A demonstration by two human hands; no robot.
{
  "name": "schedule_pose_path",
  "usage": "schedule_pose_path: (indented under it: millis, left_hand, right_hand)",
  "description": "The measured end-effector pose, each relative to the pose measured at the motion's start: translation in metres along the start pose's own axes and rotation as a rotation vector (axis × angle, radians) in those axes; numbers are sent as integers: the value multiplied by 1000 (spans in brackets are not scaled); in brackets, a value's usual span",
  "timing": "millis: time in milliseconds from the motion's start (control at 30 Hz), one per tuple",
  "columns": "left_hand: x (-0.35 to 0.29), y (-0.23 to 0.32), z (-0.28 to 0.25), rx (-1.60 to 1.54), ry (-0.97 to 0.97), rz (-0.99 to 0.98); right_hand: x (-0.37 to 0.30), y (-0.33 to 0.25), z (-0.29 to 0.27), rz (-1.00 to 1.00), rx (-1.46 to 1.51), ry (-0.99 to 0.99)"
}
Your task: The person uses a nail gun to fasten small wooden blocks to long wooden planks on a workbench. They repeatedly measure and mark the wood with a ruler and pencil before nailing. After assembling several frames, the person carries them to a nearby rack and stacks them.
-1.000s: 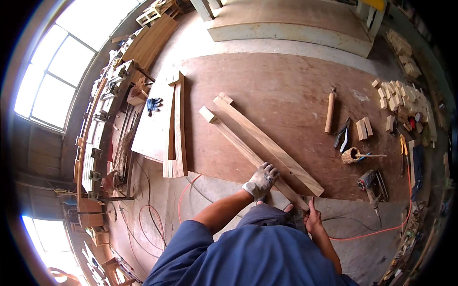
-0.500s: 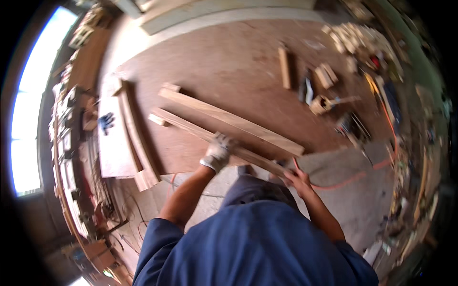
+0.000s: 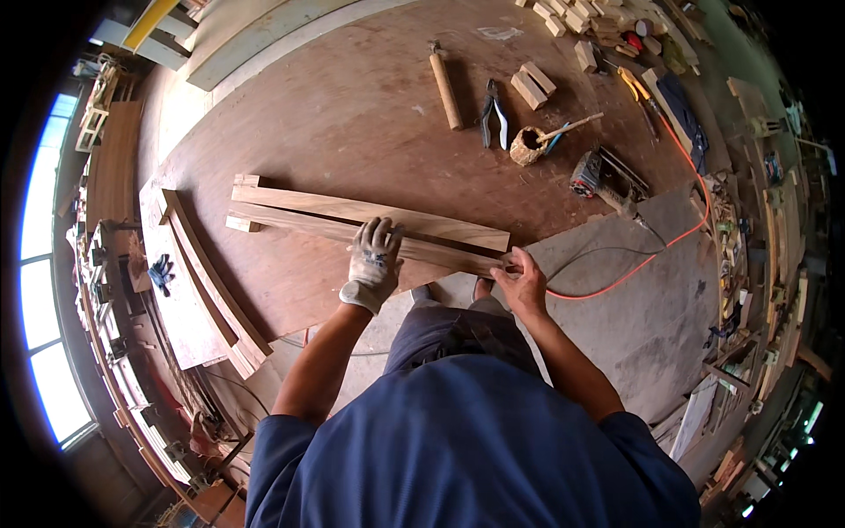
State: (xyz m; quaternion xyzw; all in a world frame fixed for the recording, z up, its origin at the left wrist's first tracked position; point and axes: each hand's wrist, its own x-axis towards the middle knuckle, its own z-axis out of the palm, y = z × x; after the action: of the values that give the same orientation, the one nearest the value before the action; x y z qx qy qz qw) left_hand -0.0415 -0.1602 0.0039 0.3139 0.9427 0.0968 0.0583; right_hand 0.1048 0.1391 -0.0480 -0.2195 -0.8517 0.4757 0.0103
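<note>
My left hand (image 3: 373, 262), in a pale work glove, lies on the near wooden board (image 3: 299, 223) with its fingers stretched out. The bare right hand (image 3: 523, 283) pinches that board's right end between thumb and fingers. Just beyond it lies the far wooden board (image 3: 387, 209), close alongside; a narrow dark gap runs between the two. Small wooden blocks (image 3: 243, 225) sit at their left ends.
Leftward on the plywood table (image 3: 334, 114) lies a joined pair of long wooden pieces (image 3: 211, 273), with a dark blue glove (image 3: 161, 275) beside it. Hammer (image 3: 445, 91), pliers (image 3: 494, 114), a pot with a brush (image 3: 528, 146) and a nail gun (image 3: 607, 179) with an orange hose (image 3: 627, 280) lie right.
The near board has come up against the far one, narrowing the gap. My left hand's fingers have straightened out over it, while the right hand stays at its end. The view has shifted.
</note>
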Motion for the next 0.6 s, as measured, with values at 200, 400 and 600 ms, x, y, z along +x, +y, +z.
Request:
schedule_pose_path:
  millis: [200,400,600]
  left_hand:
    - [15,-4,34,-8,-44,86]
    - [16,-24,-14,-263,38,-244]
    - [5,-174,-25,-43,185,-782]
  right_hand:
    - [26,5,16,-78,59,-89]
    - [22,-11,7,30,-195,-123]
    - [22,-34,5,35,-189,-168]
